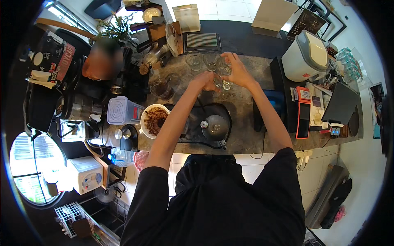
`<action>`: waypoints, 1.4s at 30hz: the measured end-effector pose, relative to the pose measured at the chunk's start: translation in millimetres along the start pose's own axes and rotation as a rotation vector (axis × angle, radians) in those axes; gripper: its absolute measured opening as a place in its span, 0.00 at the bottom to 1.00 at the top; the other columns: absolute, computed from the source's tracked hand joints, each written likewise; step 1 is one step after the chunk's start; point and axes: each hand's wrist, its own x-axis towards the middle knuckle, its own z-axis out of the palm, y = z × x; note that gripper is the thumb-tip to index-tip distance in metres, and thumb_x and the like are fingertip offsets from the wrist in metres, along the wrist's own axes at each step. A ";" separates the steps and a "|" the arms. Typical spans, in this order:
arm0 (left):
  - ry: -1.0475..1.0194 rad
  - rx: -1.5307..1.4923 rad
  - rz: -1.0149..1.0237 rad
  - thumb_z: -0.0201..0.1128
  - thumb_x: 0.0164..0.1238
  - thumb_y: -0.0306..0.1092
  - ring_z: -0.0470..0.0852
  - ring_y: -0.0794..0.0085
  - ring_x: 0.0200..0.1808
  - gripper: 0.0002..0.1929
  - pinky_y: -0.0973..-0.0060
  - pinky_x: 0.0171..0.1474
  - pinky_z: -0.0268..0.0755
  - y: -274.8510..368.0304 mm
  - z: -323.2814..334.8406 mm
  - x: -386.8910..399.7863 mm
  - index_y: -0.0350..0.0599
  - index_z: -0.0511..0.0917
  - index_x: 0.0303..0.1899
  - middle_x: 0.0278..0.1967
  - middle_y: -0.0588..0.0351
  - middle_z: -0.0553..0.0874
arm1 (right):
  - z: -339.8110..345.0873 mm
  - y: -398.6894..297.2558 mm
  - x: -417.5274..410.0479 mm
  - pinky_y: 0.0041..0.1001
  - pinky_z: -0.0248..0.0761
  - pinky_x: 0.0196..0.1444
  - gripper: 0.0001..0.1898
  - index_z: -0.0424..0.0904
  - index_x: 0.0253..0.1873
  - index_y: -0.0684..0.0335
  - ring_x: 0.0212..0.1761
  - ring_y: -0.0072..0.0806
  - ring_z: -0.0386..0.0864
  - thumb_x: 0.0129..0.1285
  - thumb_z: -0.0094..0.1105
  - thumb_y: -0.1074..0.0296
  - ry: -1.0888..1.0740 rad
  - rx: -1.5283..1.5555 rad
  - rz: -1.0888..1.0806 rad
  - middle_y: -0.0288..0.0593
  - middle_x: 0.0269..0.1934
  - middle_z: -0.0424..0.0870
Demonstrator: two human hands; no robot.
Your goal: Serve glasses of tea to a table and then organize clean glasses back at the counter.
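My right hand [238, 70] grips a clear glass cup [224, 70] at the far part of the stone-look counter [246, 104]. Close by on its left, my left hand [204, 81] has its fingers and thumb around a small clear glass [217, 82], partly hidden by the hand. Another small glass [227, 85] stands just below the right hand. Beyond my left hand are two more clear cups, one at the left [194, 61] and one in the middle [211, 61]. A glass server [161, 88] with dark liquid is left of my left forearm.
Nearer me sit a metal gooseneck kettle [215, 127] and a white dripper [150, 123] with wet coffee grounds, partly behind my left forearm. A lidded plastic tub [124, 110] is at the left. A card terminal [303, 113] and white bin [304, 58] stand right. Another person [103, 60] is far left.
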 end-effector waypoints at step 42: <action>-0.308 0.156 -0.270 0.81 0.42 0.51 0.85 0.56 0.53 0.35 0.58 0.51 0.79 -29.5 -13.3 2.0 0.46 0.83 0.55 0.53 0.49 0.86 | 43.2 18.3 4.8 0.42 0.65 0.68 0.43 0.64 0.68 0.55 0.67 0.46 0.68 0.43 0.75 0.68 -0.339 0.017 0.075 0.49 0.62 0.67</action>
